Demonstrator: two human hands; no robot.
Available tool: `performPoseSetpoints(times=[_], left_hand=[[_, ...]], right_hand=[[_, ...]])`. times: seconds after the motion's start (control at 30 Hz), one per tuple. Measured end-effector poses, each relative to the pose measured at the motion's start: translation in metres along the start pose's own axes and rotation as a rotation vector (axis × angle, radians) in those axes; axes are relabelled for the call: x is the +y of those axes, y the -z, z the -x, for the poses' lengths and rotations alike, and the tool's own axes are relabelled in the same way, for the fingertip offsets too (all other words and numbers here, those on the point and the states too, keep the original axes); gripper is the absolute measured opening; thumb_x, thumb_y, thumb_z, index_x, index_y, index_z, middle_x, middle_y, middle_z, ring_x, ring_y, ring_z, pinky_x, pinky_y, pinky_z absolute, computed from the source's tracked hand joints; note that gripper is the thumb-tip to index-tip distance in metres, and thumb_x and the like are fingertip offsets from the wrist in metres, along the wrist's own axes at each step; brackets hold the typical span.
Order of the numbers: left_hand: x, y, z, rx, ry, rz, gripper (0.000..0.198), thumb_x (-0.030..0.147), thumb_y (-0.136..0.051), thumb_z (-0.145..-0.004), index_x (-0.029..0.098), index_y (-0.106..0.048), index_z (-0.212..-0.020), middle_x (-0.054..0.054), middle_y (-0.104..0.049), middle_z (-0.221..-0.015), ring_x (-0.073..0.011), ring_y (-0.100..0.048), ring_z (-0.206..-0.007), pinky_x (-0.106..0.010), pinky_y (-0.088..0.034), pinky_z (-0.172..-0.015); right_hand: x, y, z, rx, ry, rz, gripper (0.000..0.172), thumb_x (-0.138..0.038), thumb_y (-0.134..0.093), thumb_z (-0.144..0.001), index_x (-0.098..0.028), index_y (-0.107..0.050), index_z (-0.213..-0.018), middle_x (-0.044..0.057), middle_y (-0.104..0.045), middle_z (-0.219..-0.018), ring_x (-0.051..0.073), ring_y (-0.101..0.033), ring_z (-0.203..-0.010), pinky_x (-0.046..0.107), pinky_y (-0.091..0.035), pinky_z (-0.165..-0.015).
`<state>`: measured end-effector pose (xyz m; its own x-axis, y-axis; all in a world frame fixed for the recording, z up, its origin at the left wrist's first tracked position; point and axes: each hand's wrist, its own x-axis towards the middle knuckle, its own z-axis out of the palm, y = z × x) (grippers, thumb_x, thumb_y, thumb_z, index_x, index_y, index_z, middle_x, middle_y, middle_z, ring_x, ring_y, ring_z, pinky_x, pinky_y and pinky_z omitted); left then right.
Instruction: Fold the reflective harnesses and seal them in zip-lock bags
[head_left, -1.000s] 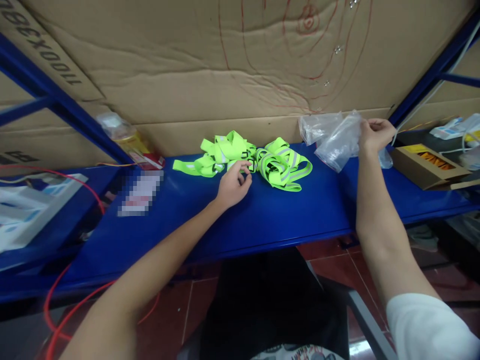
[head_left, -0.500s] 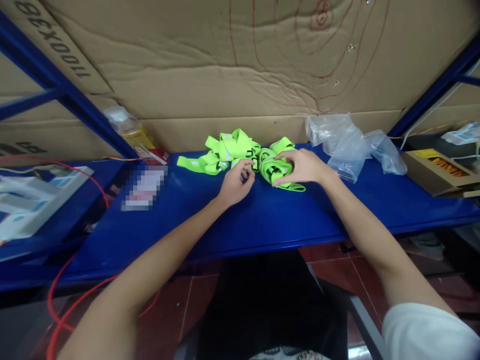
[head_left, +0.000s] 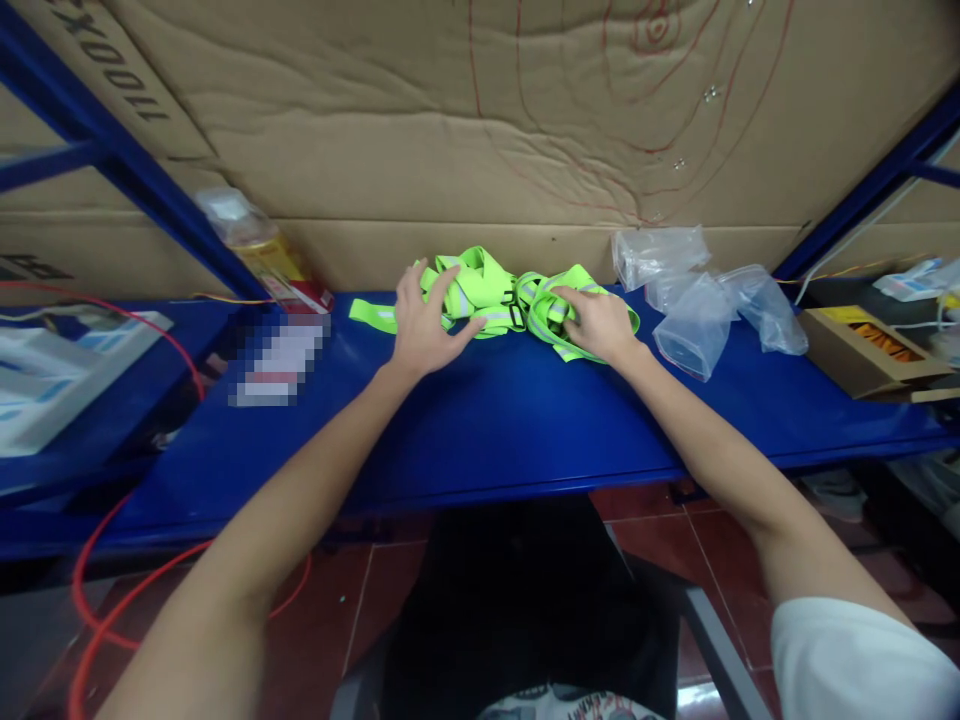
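Neon-yellow reflective straps [head_left: 480, 285] with grey stripes and black buckles lie bunched on the blue shelf top [head_left: 480, 430]. My left hand [head_left: 426, 325] rests over the left part of the bundle, fingers and thumb spread apart. A loose strap end sticks out to the left behind it. At the bundle's right part, a loosely coiled length, my right hand [head_left: 604, 322] has its fingers curled into the webbing. Its thumb and fingertips are partly hidden by the straps.
Clear plastic bags [head_left: 697, 310] lie right of the straps, beside an open cardboard box [head_left: 862, 350]. A bottle [head_left: 251, 240] and a blurred-out paper [head_left: 281, 360] are at left. Cardboard [head_left: 360, 170] stands behind. A red cable [head_left: 97, 620] loops at lower left.
My left hand has moved left from the middle and spread from a curled shape over the left straps. My right hand has turned, its fingers curling into the coil, which looks looser and wider.
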<state>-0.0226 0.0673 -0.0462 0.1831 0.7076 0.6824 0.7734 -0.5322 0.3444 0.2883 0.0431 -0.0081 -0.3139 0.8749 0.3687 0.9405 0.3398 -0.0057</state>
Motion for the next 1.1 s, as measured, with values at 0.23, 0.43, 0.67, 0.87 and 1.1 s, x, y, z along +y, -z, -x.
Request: performPoseSetpoints(times=[0.23, 0.43, 0.67, 0.87, 1.1], left_hand=[[0.006, -0.002, 0.01, -0.172, -0.087, -0.109, 0.089, 0.081, -0.07, -0.087, 0.033, -0.056, -0.16, -0.015, -0.034, -0.179, -0.0521, -0.018, -0.168, -0.077, -0.007, -0.132], [0.038, -0.005, 0.02, -0.219, -0.208, -0.074, 0.114, 0.084, -0.077, -0.078, 0.027, -0.042, -0.17, -0.016, -0.025, -0.183, -0.0521, -0.01, -0.17, -0.075, 0.0, -0.134], [0.048, -0.009, 0.03, -0.297, -0.248, -0.109, 0.133, 0.08, -0.093, -0.06, 0.028, -0.042, -0.171, -0.018, -0.024, -0.183, -0.0625, -0.006, -0.166, -0.082, 0.003, -0.13], [0.034, 0.004, 0.023, -0.304, -0.188, -0.112, 0.144, 0.093, -0.087, -0.053, 0.032, -0.038, -0.173, -0.016, -0.024, -0.183, -0.0638, -0.003, -0.165, -0.082, 0.006, -0.129], [0.031, -0.002, 0.023, -0.26, -0.172, -0.125, 0.119, 0.086, -0.082, -0.072, 0.031, -0.043, -0.169, -0.017, -0.033, -0.178, -0.059, -0.017, -0.164, -0.08, -0.009, -0.129]], right_hand=[[-0.018, 0.015, 0.014, 0.09, 0.087, -0.138, 0.074, -0.072, -0.04, -0.105, -0.021, -0.07, -0.148, 0.018, -0.072, -0.127, 0.038, -0.068, -0.117, 0.052, -0.052, -0.1], [-0.046, 0.015, 0.021, 0.103, 0.214, -0.02, 0.101, -0.095, -0.05, -0.088, -0.033, -0.048, -0.168, 0.012, -0.039, -0.176, 0.051, -0.028, -0.163, 0.073, -0.017, -0.131], [-0.056, -0.01, 0.027, -0.013, 0.233, 0.017, 0.146, -0.11, -0.059, -0.062, -0.031, -0.023, -0.178, 0.012, -0.02, -0.185, 0.059, -0.007, -0.167, 0.084, 0.005, -0.128], [-0.038, -0.011, 0.026, -0.05, 0.166, -0.03, 0.144, -0.108, -0.064, -0.061, -0.035, -0.024, -0.178, 0.013, -0.019, -0.185, 0.063, -0.007, -0.165, 0.09, -0.002, -0.123], [-0.037, -0.009, 0.023, -0.043, 0.156, -0.078, 0.118, -0.1, -0.062, -0.076, -0.034, -0.041, -0.171, 0.015, -0.03, -0.181, 0.059, -0.021, -0.163, 0.088, -0.009, -0.125]])
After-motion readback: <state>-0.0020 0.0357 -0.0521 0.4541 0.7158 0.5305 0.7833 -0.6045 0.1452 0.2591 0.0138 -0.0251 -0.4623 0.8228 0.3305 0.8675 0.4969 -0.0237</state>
